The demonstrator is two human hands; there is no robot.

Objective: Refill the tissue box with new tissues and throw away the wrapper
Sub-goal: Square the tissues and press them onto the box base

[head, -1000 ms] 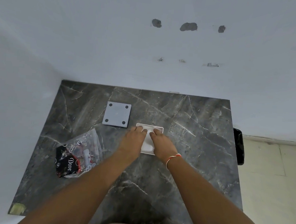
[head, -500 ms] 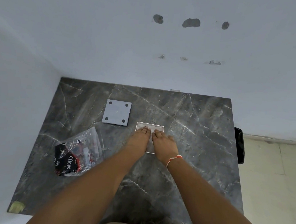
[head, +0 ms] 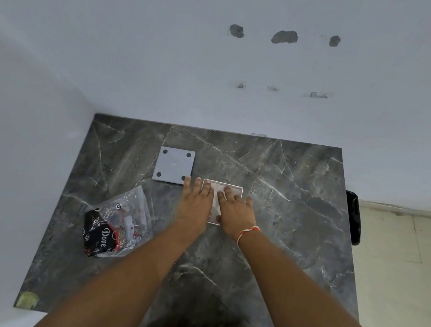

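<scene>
A square white-rimmed tissue box (head: pixel 234 188) lies open side up in the middle of the dark marble table (head: pixel 293 232). Pale tissues (head: pixel 216 201) show inside it, between my hands. My left hand (head: pixel 195 204) lies flat over the box's left edge, fingers spread, fingertips near the grey plate. My right hand (head: pixel 234 208), with a red and white thread at the wrist, lies flat on the tissues, fingers apart. Neither hand grips anything. The clear plastic wrapper (head: pixel 122 218) with a black "Dove" print lies crumpled at the left of the table.
A grey square plate (head: pixel 174 164) with four dark dots lies just left and beyond the box. A black bin (head: pixel 353 216) stands off the table's right edge. White walls close the far and left sides. A patch of tape (head: pixel 26 299) marks the near left corner.
Both hands have gone from fingertips close together on the tissues to flat with fingers spread. The left hand has slid left toward the grey plate, uncovering more of the tissues.
</scene>
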